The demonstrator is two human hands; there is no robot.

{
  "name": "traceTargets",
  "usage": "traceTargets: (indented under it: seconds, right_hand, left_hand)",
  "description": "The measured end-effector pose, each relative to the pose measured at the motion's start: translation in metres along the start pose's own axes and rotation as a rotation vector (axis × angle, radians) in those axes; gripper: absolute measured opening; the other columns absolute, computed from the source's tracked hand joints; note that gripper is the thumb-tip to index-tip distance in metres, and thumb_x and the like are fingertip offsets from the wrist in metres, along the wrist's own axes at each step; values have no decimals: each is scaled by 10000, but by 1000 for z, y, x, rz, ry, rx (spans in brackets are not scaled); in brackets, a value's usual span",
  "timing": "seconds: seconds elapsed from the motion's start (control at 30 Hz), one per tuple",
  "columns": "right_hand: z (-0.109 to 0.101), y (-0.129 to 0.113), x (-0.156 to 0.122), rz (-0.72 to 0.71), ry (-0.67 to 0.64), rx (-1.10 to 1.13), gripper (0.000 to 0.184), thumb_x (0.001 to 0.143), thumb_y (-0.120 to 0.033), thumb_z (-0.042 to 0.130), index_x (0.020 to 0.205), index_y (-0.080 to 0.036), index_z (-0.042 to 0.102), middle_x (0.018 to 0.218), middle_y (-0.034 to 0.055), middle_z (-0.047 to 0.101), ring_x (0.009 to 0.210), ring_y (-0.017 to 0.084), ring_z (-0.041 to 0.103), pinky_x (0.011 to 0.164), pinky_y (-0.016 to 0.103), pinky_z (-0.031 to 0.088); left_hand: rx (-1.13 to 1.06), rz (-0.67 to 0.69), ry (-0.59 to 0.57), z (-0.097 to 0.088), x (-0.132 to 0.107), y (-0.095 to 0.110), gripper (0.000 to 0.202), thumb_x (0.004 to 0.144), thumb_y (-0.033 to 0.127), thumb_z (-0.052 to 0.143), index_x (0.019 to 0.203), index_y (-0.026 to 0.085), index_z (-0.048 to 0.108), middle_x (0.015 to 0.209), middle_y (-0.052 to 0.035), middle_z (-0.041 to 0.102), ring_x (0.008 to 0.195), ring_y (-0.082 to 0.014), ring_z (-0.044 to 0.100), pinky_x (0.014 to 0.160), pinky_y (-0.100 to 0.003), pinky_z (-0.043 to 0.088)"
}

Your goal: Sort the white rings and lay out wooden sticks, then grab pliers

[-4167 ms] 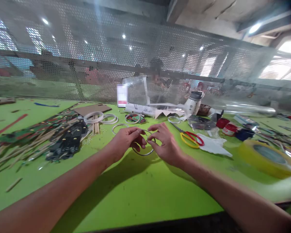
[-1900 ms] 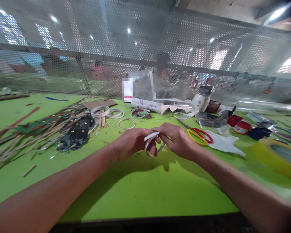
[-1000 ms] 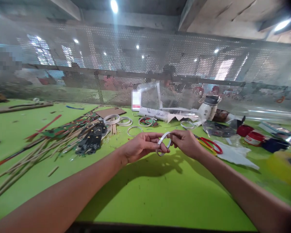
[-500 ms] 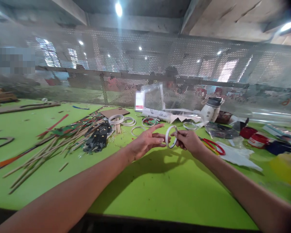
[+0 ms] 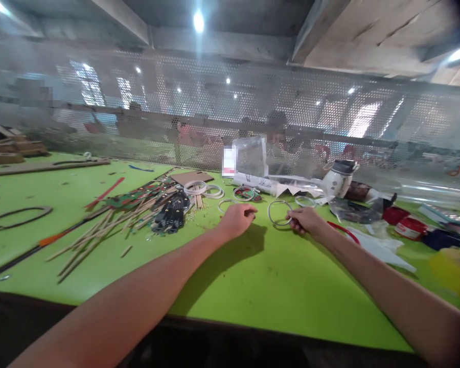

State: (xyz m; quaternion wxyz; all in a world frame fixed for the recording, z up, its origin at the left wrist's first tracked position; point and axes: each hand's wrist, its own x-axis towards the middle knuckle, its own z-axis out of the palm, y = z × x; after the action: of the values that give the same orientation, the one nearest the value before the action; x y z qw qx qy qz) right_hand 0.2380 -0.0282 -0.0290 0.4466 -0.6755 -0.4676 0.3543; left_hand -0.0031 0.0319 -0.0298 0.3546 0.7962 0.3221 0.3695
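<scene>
From where I stand, the far left of the green table (image 5: pixel 260 286) has a dark oval frame (image 5: pixel 42 209) lying flat, and next along comes a loose spread of thin wooden sticks with one short stick (image 5: pixel 126 251) just in front of it. Beside that spread sits a heap of black pieces (image 5: pixel 170 217), and at its back a pale stacked ring (image 5: pixel 194 193) lies near the brown board (image 5: pixel 191 177).

Then comes the left hand (image 5: pixel 235 221), its back mostly toward us, fingers half curled and tips apart, with nothing to be seen in its grasp. A flat pale ring (image 5: pixel 222 202) peeks out just behind it, partly covered.

Across a gap to the right is the thin grey ring (image 5: pixel 269 213), between the two hands but plainly nearer the right one. It has no long axis, being round; its opening faces roughly back toward the wearer, so it looks stood on edge rather than laid flat. Whether its lower rim touches the tabletop I can't tell.

The right hand (image 5: pixel 305 220) is clamped on the grey ring, thumb and fingers pinching its right side. So the ring sticks out leftward from those fingertips, its free edge toward the left hand and not touching it. Past the right wrist lie a red loop (image 5: pixel 345 229) and a crumpled white sheet (image 5: pixel 385 251).
</scene>
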Motion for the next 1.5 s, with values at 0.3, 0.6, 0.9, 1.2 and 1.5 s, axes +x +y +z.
traceTargets:
  seconds: [0.3,0.6,0.9,1.2,1.5]
  right_hand:
    - [30,-18,-12,-50,-59,-43,289,982,-270,565,731,-129,591,569,-55,571,403,48,477,371,156,373]
    - [56,0,-49,-516,81,-83,251,816,-392,676,691,-177,651,569,4,629,481,123,515,443,229,388]
    - [61,4,-48,-729,114,-229,331,857,-359,618,1092,-157,734,820,70,739,693,202,668,654,328,561]
    - [21,32,-1,-456,313,-394,154,870,-227,634,931,-131,737,899,83,758,779,212,716,745,370,589]
    - [18,-1,38,-335,147,-703,169,955,-293,619,977,-135,677,957,31,706,838,171,685,776,358,575]
  left_hand:
    - [122,31,-47,-3,-1,1,448,907,467,513,558,195,580,532,-16,507,553,-160,422,634,-323,361]
    - [-5,167,-65,15,-17,30,389,931,486,498,992,148,681,1060,-128,654,910,-223,583,759,-319,454]
    - [38,177,142,13,-19,42,258,969,282,432,831,148,605,764,-30,626,688,-138,552,646,-242,422]
    - [660,592,-290,16,-26,33,177,885,129,478,767,138,609,664,-51,613,592,-151,517,603,-277,399]
    - [884,613,-504,23,-31,35,178,799,63,543,911,122,668,829,-85,699,740,-204,635,709,-316,482]
